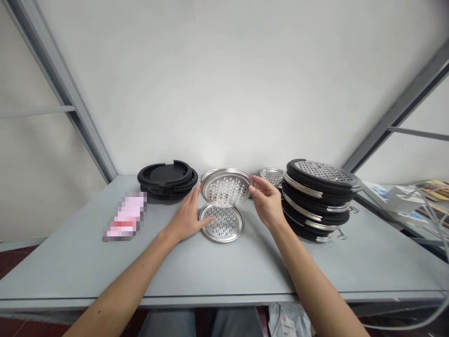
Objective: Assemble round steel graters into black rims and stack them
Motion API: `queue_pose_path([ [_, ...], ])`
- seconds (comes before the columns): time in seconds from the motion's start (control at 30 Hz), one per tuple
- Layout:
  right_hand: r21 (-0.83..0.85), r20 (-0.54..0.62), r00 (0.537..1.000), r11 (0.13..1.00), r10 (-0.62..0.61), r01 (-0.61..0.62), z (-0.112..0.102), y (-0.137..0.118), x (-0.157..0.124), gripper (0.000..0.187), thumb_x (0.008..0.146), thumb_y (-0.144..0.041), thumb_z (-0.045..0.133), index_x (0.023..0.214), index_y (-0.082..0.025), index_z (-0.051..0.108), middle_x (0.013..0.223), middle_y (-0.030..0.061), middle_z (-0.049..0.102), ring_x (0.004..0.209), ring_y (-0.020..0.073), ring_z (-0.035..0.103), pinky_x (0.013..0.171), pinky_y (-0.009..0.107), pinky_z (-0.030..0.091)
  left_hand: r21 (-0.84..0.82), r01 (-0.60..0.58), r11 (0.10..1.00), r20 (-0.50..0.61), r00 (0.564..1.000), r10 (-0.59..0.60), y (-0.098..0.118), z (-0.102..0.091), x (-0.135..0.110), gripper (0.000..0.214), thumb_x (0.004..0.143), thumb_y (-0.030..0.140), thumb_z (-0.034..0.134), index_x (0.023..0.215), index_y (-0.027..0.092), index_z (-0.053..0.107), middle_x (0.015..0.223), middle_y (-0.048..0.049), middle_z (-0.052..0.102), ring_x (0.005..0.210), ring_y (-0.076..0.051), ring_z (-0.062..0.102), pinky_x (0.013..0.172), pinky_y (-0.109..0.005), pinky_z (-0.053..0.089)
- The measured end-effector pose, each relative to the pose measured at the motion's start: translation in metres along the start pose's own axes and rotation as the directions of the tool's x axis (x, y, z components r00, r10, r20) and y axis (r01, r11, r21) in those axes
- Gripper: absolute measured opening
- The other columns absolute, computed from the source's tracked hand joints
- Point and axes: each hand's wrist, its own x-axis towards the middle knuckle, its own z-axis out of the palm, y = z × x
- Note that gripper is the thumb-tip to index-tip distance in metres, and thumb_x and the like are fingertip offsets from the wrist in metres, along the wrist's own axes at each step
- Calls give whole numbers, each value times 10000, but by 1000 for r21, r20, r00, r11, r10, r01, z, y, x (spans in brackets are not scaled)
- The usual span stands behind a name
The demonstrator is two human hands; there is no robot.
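My right hand (pixel 268 199) pinches the right rim of a round metal grater plate (pixel 228 186), which is tilted up above the table. At this plate's left edge is my left hand (pixel 191 210), fingers stretched out and thumb apart. Its fingertips come close to the rim; whether they touch it I cannot tell. Below, a second round grater plate (pixel 224 227) lies flat on the grey table, partly under my left thumb. Behind the raised plate, the rim of another metal disc shows, mostly hidden.
Black round holders (pixel 166 173) are stacked at the back left, near a pixelated pink item (pixel 125 217). On the right stands a tall stack of black holders with metal plates (pixel 317 201). Another grater plate (pixel 271 176) lies behind my right hand. The wall (pixel 224 84) bounds the table (pixel 228 276).
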Motion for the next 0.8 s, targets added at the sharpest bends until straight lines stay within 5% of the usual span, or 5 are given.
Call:
queue_pose_path([
  [0.17,130,-18,969,961,248,-244,-6,11,3,392,591,-277,828,960,-207,714,957,57,738,919,206,677,848,357,545,-9,-23,1000,-33,999,23,6,-4,0,1046,809,523,663,1515,278,-70,1563,-116,235,1413,-312,276,1144,-459,273],
  [0.4,44,11,927,926,376,-376,-12,25,2,352,606,-262,813,937,-174,730,909,69,747,839,202,691,824,357,548,9,-58,998,-10,998,58,8,-4,-1,1120,687,605,739,1522,273,71,1544,-116,288,1397,-355,295,1139,-501,273],
  [0.5,-232,-10,962,935,272,-267,-12,27,-2,329,672,-311,762,959,-153,738,959,87,746,897,233,682,830,367,527,27,-88,996,-32,996,88,8,-5,-2,1112,636,624,764,1508,253,182,1483,-112,401,1355,-349,370,1125,-488,308],
  [0.63,-608,127,970,789,205,-87,-11,25,-9,319,798,-391,611,886,-123,761,879,79,754,867,262,680,772,342,508,51,-74,996,-60,995,77,7,-9,-3,1063,565,685,765,1437,218,378,1361,-117,548,1248,-358,496,1074,-482,377],
  [0.8,-761,217,955,647,200,38,-10,23,-14,367,847,-397,516,840,-128,766,770,57,747,742,240,677,693,300,482,121,-28,992,51,998,22,6,-12,-2,976,550,759,710,1347,236,504,1261,-100,629,1151,-356,572,992,-477,441],
])
